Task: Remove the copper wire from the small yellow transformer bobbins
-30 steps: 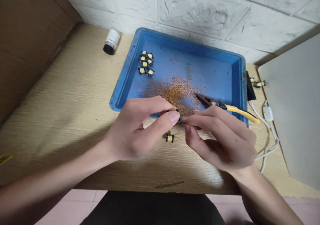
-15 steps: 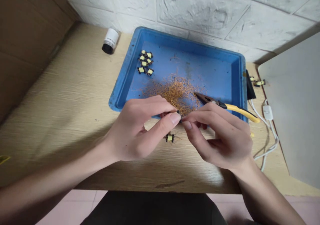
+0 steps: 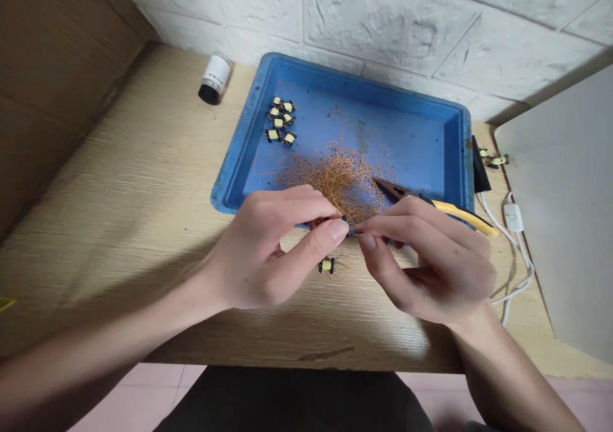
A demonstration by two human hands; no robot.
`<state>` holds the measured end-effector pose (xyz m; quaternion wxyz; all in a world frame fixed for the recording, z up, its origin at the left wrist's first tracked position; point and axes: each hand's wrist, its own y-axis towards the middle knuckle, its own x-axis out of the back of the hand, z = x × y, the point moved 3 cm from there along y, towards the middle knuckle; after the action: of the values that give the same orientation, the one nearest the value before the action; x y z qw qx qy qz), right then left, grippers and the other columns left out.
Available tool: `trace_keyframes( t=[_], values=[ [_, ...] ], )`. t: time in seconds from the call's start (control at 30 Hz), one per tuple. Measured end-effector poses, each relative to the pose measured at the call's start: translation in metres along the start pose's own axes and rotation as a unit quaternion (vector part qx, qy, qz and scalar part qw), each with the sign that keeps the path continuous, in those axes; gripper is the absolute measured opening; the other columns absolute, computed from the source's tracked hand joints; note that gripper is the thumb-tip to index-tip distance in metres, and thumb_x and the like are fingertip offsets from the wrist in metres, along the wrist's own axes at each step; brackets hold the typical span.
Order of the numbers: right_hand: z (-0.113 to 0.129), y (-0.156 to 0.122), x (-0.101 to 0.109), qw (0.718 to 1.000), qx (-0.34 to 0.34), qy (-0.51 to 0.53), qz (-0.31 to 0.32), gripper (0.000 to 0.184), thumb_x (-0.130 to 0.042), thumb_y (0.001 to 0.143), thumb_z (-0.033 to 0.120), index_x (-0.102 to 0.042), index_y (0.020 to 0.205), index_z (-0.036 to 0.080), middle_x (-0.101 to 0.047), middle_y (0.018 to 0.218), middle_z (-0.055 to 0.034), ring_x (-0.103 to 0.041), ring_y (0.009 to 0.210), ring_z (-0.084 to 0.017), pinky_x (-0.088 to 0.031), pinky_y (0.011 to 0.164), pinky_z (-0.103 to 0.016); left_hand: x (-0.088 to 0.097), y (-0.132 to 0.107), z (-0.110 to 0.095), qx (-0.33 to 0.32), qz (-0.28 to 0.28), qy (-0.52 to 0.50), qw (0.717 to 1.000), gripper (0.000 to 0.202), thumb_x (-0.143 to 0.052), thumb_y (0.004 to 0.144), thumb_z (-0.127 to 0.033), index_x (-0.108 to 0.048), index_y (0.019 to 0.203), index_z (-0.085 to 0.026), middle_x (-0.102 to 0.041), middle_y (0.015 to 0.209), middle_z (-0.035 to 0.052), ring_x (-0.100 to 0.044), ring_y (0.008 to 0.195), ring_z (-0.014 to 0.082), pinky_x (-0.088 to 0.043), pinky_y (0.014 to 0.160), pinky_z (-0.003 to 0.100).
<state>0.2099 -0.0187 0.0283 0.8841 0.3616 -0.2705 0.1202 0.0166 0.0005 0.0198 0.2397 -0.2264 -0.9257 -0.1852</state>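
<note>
Between thumb and forefinger, my left hand [image 3: 282, 250] pinches a small transformer [image 3: 344, 218]; only its black end shows past the thumb. Close by on the right, my right hand [image 3: 426, 259] has its thumb and forefinger pressed together, and whatever they grip is too small to make out. A narrow gap separates the two sets of fingertips. On the table just below them lies another transformer [image 3: 327, 265], with yellow tape, black pinned ends and loose wire ends. Behind the hands, a heap of copper-coloured wire clippings [image 3: 335, 173] lies in a blue tray [image 3: 364, 74].
Long-nose pliers [image 3: 454, 211] with yellow handles rest across the tray's right front side. Several transformers [image 3: 279, 123] sit at the tray's left. A white bottle with a black cap [image 3: 214, 79] stands back left. Right of the tray are a white cable switch [image 3: 513, 217] and more transformers [image 3: 498, 161].
My right hand has shifted slightly right, widening the gap between the fingertips. My left hand keeps its pinch almost in place.
</note>
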Motion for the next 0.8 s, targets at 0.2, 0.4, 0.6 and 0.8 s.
trace_keyframes(
  t=[0.2,0.4,0.6,0.8],
  values=[
    [0.0019,0.0010,-0.0051,1.000,-0.019,0.013,-0.002,0.016,-0.067,0.096,0.006,-0.069,0.093,0.021,-0.071,0.077,-0.0018,-0.064,0.066,-0.013,-0.054,0.060,-0.028,0.0001,-0.0001,0.0020,-0.014,0.008,-0.009,1.000,0.023,-0.058,0.104,-0.018,-0.070,0.085,-0.019,-0.068,0.071,-0.0030,-0.061,0.064,0.0130,-0.048,0.067,0.029],
    [0.0019,-0.0008,-0.0068,0.999,-0.043,0.021,-0.001,0.015,-0.065,0.097,0.006,-0.066,0.093,0.020,-0.067,0.075,0.0010,-0.058,0.065,-0.011,-0.050,0.059,-0.026,0.0001,-0.0008,0.0014,-0.020,0.026,-0.018,0.999,0.026,-0.056,0.106,-0.018,-0.068,0.083,-0.019,-0.066,0.072,-0.0040,-0.061,0.071,0.0119,-0.047,0.070,0.027],
    [0.0048,-0.0009,-0.0068,0.999,-0.041,-0.002,0.001,0.015,-0.064,0.098,0.005,-0.066,0.091,0.019,-0.065,0.073,0.0013,-0.055,0.065,-0.010,-0.048,0.060,-0.026,-0.0017,-0.0021,0.0032,-0.016,0.025,-0.041,0.999,0.027,-0.056,0.106,-0.017,-0.065,0.081,-0.018,-0.066,0.074,-0.0041,-0.059,0.072,0.0114,-0.045,0.070,0.027],
    [0.0065,-0.0044,-0.0094,0.997,0.020,-0.077,0.012,0.022,-0.062,0.097,0.003,-0.062,0.085,0.021,-0.065,0.072,0.0004,-0.056,0.064,-0.013,-0.046,0.058,-0.029,-0.0015,-0.0012,0.0039,0.003,0.033,-0.050,0.998,0.030,-0.055,0.107,-0.019,-0.065,0.079,-0.018,-0.064,0.073,-0.0042,-0.057,0.069,0.0112,-0.044,0.069,0.027]
  ],
)
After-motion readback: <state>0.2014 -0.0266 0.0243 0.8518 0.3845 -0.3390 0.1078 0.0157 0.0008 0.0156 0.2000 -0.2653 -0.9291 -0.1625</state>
